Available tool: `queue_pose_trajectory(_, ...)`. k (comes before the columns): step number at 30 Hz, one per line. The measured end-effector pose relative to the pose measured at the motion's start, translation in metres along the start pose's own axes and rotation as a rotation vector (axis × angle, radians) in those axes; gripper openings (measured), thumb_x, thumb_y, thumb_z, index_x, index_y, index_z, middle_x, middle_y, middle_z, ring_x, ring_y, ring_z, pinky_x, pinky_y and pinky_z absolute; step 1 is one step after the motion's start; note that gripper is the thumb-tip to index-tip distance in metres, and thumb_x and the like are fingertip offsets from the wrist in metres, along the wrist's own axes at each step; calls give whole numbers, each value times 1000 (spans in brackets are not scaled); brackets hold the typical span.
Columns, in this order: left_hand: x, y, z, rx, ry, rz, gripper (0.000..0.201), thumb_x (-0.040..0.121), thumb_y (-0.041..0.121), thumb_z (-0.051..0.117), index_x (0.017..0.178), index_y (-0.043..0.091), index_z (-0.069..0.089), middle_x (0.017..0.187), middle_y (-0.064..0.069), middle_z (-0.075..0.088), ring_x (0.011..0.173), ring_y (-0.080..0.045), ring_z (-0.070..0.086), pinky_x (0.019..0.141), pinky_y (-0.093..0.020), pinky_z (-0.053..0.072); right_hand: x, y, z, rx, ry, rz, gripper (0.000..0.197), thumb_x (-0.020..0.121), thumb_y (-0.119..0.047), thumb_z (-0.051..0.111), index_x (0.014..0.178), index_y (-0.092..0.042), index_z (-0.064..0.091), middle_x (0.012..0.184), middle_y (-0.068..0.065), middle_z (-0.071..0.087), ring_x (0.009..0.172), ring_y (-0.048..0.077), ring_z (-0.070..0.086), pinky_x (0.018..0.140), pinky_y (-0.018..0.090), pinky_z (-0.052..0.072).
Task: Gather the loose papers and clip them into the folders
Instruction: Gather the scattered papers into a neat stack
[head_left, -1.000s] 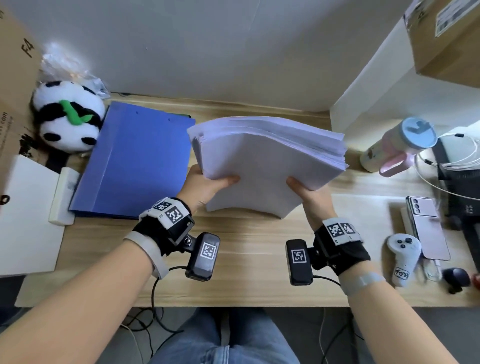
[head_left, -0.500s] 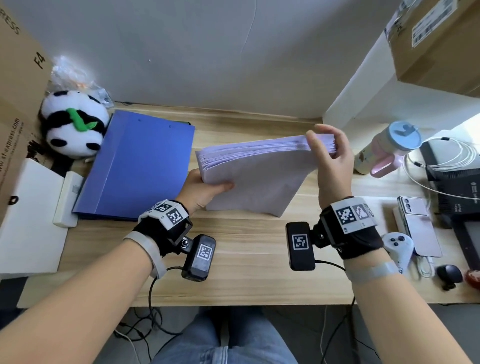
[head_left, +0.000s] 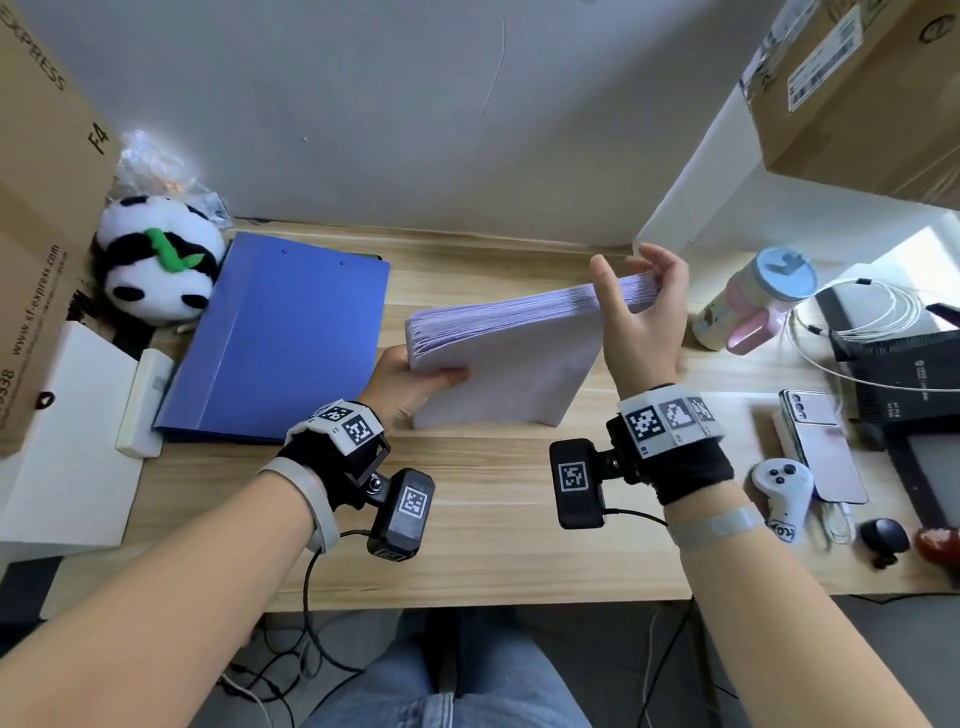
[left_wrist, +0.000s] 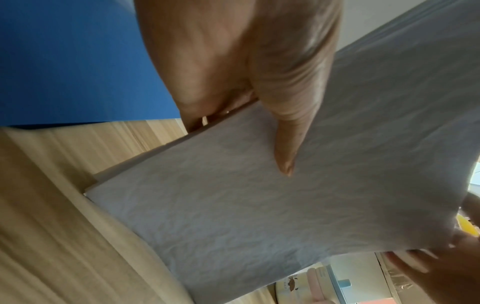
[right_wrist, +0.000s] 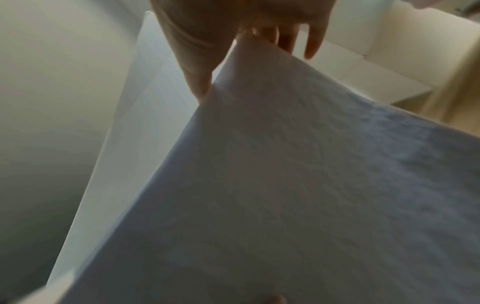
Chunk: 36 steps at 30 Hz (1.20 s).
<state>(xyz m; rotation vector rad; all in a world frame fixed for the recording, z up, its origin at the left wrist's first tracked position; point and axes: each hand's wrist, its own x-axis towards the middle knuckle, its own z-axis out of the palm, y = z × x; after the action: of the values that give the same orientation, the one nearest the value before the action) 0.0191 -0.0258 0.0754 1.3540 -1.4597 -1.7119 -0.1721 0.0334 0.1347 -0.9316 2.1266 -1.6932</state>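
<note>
A thick stack of white papers (head_left: 509, 364) stands tilted on its lower edge on the wooden desk (head_left: 493, 519). My left hand (head_left: 415, 374) grips the stack's left edge, thumb on the front face. My right hand (head_left: 631, 280) holds the top right corner, thumb in front and fingers curled behind. A shut blue folder (head_left: 280, 332) lies flat just left of the stack. In the left wrist view the thumb (left_wrist: 285, 144) presses on the paper face (left_wrist: 285, 216). The right wrist view shows the stack (right_wrist: 311, 185) running up to my fingers (right_wrist: 314, 41).
A panda plush (head_left: 156, 270) and a cardboard box (head_left: 41, 208) sit at the far left, with a white box (head_left: 62, 431) in front. To the right are a pink bottle (head_left: 753, 301), a white cable (head_left: 857, 332), a phone (head_left: 821, 441) and a controller (head_left: 782, 488).
My right hand left the stack's lower edge and went up to its top right corner. The stack tipped from lying tilted in the air to standing on the desk.
</note>
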Motion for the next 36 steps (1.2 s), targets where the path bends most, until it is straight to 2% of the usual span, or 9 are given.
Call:
queue_pose_trajectory(4,1,-3,-1,11,24,-23,16,71,9,79,77,17,66,75,8,69,74,-5,62,75,-22,50,-27,-23,6,-384,-98,-532,55,89,-46,43,133,-14,47,139,1,48,134,18,39,114,44,28)
queue_pose_trajectory(7,3,-5,-3,49,14,27,27,76,3,74,102,1,67,94,-3,64,67,8,61,70,-14,50,-58,-31,22,-654,-385,-788,74,85,-59,43,144,-16,34,152,-3,33,144,17,24,119,47,9)
queue_pose_trajectory(12,6,-7,-6,146,0,22,25,81,-1,65,63,14,56,59,8,60,52,7,54,55,-5,42,-68,-29,39,-836,-513,-763,72,83,-52,44,146,-23,27,153,-7,31,145,16,22,116,48,2)
queue_pose_trajectory(18,10,-14,-5,249,6,63,17,83,1,60,98,-7,64,93,-7,61,90,-14,53,71,-12,46,-72,-29,50,-891,-540,-844,60,81,-24,56,136,-40,41,139,-5,50,136,26,39,112,51,2)
queue_pose_trajectory(20,9,-15,-5,202,-9,66,21,81,0,64,102,-7,64,99,-12,65,96,-18,56,87,-31,50,-70,-29,50,-867,-511,-834,64,77,-23,60,136,-41,41,139,-5,49,137,26,38,113,52,3)
queue_pose_trajectory(26,11,-14,-16,146,-84,-82,41,65,32,77,98,9,71,108,-6,70,103,-20,63,98,-42,48,-34,5,-6,-470,-32,-478,97,61,-47,77,143,-18,34,149,4,34,141,20,28,115,44,26)
queue_pose_trajectory(30,14,-14,-23,94,-106,-93,49,59,32,82,103,14,68,114,-7,68,105,-20,62,96,-35,48,-18,48,-29,63,-308,75,92,57,-27,83,135,-27,34,138,8,48,125,7,47,106,27,39)
queue_pose_trajectory(33,13,-14,-21,95,-93,-68,49,42,43,79,88,29,67,113,-7,69,104,-20,63,95,-36,49,-22,72,-22,-4,-462,221,43,63,-5,81,94,-26,62,90,-11,71,80,-11,64,83,28,48)
queue_pose_trajectory(36,14,-19,-13,61,-57,-88,44,53,30,86,93,27,67,111,-5,69,102,-19,63,92,-35,49,-38,85,-8,96,-392,324,40,64,0,80,91,-24,64,86,-15,69,70,-12,63,76,20,50)
